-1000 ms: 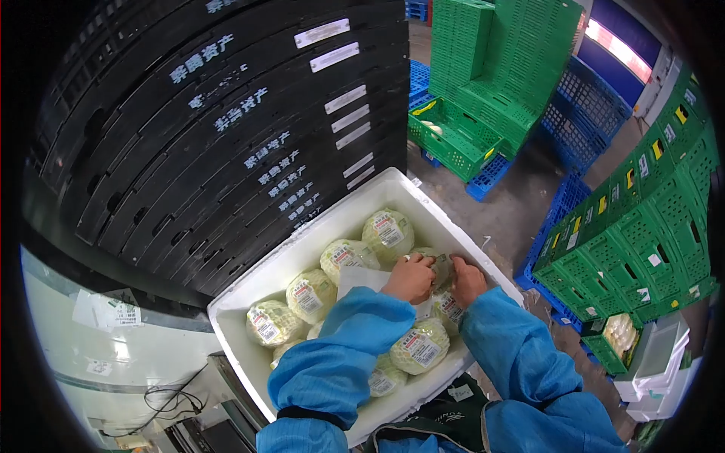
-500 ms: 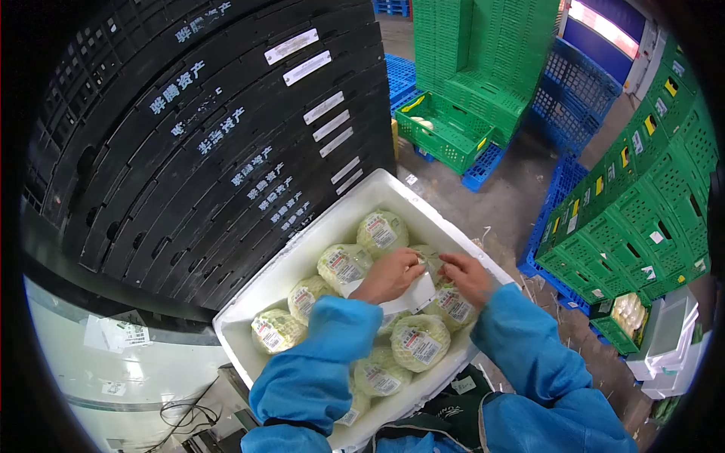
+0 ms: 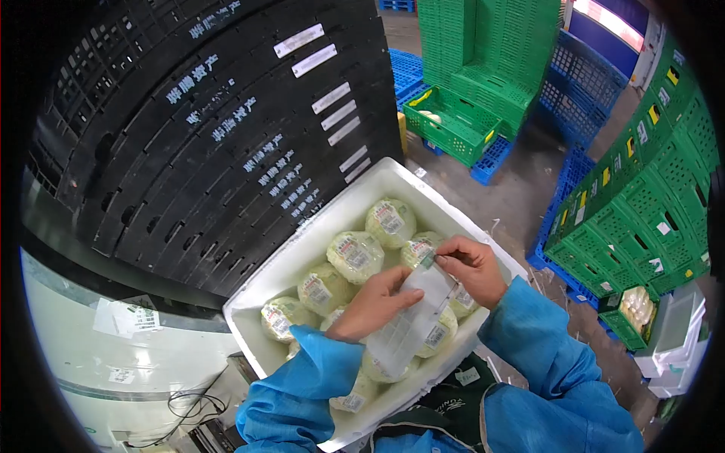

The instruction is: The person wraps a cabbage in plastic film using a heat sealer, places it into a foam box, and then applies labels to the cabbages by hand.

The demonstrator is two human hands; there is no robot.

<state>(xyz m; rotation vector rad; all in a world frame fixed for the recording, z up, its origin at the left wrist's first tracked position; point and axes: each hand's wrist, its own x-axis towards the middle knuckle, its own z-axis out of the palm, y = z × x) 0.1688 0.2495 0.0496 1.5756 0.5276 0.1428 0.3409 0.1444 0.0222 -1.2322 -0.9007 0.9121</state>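
Observation:
A white foam box holds several wrapped cabbages, each with a red and white label. Over the box, my left hand grips the side of a clear plastic bag. My right hand pinches the bag's upper end between thumb and fingers. The bag lies stretched between both hands, above the cabbages on the near right. Both arms wear blue sleeves.
A tall stack of black pallets stands left of the box. Green crates and blue crates are stacked at the back and right. An open green crate sits on the floor. White foam boxes lie at far right.
Both hands have lifted from among the cabbages and pulled a clear bag out between them. My left hand has shifted nearer to me along the bag.

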